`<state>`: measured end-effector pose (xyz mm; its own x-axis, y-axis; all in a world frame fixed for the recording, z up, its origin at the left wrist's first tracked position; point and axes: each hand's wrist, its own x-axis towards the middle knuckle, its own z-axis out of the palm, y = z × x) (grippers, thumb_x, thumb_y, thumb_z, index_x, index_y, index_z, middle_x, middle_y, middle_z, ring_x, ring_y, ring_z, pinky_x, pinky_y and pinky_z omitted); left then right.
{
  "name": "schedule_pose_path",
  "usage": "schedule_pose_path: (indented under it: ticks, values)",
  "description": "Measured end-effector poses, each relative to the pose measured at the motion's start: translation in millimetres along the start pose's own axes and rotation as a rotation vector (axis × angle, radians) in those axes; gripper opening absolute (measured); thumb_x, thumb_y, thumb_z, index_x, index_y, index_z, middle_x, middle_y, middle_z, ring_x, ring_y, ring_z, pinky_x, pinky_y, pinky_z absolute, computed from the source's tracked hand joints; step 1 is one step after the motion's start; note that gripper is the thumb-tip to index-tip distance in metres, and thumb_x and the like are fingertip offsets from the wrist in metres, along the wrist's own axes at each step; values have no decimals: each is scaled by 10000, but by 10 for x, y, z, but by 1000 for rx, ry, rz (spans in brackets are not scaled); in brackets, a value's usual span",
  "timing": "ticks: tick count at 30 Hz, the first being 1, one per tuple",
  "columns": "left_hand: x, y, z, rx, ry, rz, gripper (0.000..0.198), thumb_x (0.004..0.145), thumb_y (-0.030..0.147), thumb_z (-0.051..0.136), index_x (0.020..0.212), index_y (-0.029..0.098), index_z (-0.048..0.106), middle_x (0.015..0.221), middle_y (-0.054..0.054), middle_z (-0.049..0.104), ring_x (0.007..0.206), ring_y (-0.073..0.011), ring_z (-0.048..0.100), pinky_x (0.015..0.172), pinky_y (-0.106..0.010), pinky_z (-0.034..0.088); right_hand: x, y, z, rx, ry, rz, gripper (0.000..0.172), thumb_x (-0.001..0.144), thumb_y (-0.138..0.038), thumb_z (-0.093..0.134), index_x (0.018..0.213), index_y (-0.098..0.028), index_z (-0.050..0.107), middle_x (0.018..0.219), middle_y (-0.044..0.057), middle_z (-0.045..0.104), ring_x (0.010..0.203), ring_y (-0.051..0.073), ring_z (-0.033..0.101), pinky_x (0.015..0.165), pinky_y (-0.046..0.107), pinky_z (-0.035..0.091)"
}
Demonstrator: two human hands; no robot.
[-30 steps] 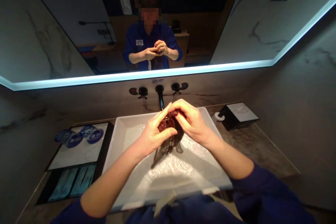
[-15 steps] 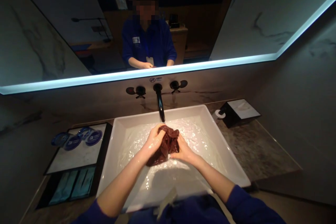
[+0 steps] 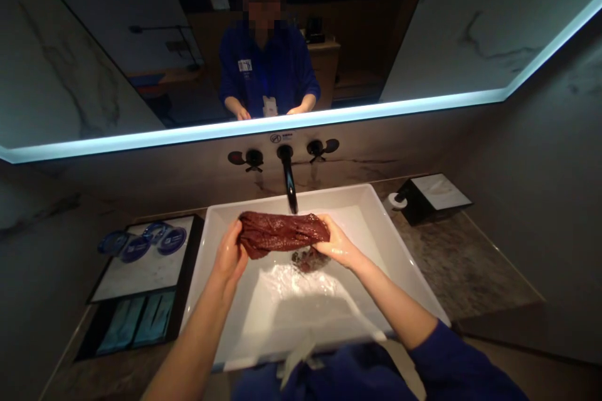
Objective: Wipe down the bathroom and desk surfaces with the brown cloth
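Observation:
A wet dark red cloth is stretched sideways above a white square basin. My left hand grips its left end and my right hand grips its right end. A loose part of the cloth hangs down beside my right hand toward the shallow water in the basin. A black wall spout ends just behind the cloth.
Two black tap handles flank the spout under a lit mirror edge. Left of the basin sits a black tray with blue round packets and teal sachets. A black tissue box stands on the stone counter at the right.
The cloth was bunched between both hands, then pressed low in the basin water. Now my hands have moved apart and lifted it, spreading it out sideways.

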<state>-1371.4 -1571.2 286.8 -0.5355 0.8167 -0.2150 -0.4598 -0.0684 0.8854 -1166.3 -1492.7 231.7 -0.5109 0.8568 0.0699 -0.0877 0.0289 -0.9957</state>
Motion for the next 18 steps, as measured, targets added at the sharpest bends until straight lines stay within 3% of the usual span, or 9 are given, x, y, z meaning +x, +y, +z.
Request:
schedule_pose_path:
  ticks: [2,4,6,8,11,13,15,18]
  values:
    - [13,-388,-369,148,72,-160,443,649,325,733,1029,135,605,1042,-98,647,891,-193,613,758,-287,497,-13,34,-26,-21,14,-3,506,567,-163,580,1059,-202,470,984,34,634,879,192,616,801,330,495]
    - [-58,-723,-594,371,164,-259,493,718,356,681,1160,180,551,1241,-141,570,1002,-233,602,757,-328,499,-25,100,-12,-91,-4,28,547,545,-134,525,1081,-214,448,937,20,634,834,193,617,762,329,490]
    - [-147,-950,-645,555,133,-219,470,767,357,628,1190,176,530,1329,-169,503,1088,-251,573,807,-356,495,-33,168,21,-195,-39,79,584,532,-116,491,1102,-227,431,870,7,632,763,191,611,714,329,481]
    - [-193,-1076,-551,629,19,-124,442,767,311,622,1168,141,545,1294,-178,529,1103,-235,565,877,-349,479,-33,195,50,-287,-77,122,588,524,-106,489,1094,-243,434,813,-1,624,718,191,599,691,329,471]
    - [-149,-1149,-312,637,-156,-73,457,715,221,652,1156,131,571,1107,-133,635,967,-199,609,846,-323,497,-29,96,48,-316,-142,163,620,530,-128,522,1128,-251,416,787,-1,617,696,200,590,657,328,464]
    - [-64,-1140,-210,673,-263,-57,364,714,178,618,1075,128,623,936,-96,670,828,-186,619,778,-325,512,-31,-51,6,-281,-169,186,679,528,-152,525,1187,-233,385,758,-10,601,664,196,574,617,318,449]
    - [52,-1076,-202,733,-300,-17,216,738,163,558,921,132,669,838,-75,657,766,-181,595,782,-346,502,-34,-209,-62,-241,-181,201,727,518,-155,497,1232,-205,371,709,-30,562,609,171,538,567,293,418]
    - [244,-910,-310,830,-273,86,164,759,170,520,798,157,679,848,-67,614,845,-197,544,901,-386,437,-39,-370,-151,-250,-193,209,759,498,-146,452,1253,-169,377,670,-53,490,561,133,480,530,262,379]
